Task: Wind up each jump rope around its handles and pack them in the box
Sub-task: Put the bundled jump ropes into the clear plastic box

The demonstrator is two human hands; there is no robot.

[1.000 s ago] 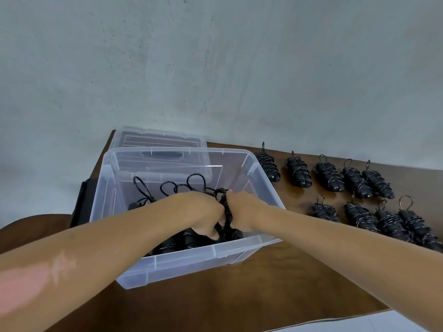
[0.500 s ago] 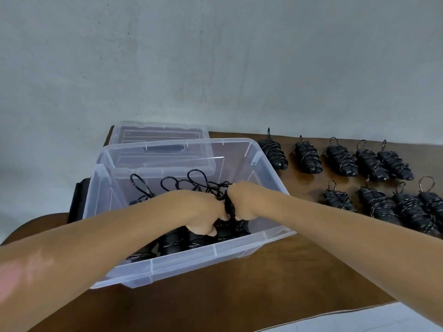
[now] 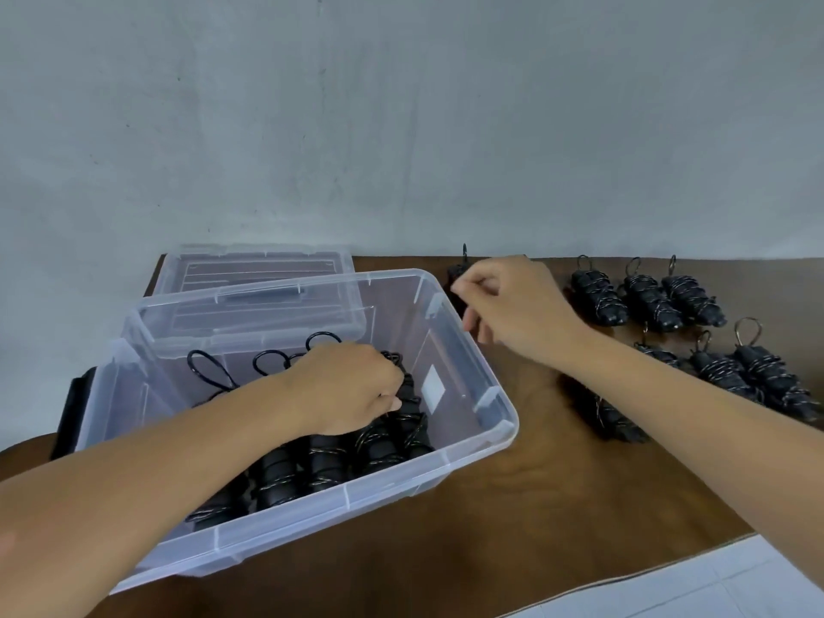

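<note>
Your left hand [image 3: 352,385] pinches a wound jump rope [image 3: 410,421] inside the clear plastic box [image 3: 486,372]. Your right hand [image 3: 512,305], fingers loosely curled, holds nothing near the table's [image 3: 490,506] back edge.

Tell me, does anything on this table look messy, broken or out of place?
Nothing stands out. The wound jump ropes lie in tidy rows on the table, and others sit side by side in the clear box. No damage shows.

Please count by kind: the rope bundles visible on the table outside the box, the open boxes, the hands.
Rope bundles: 8
Clear box: 1
Hands, left hand and right hand: 2
Total: 11
</note>
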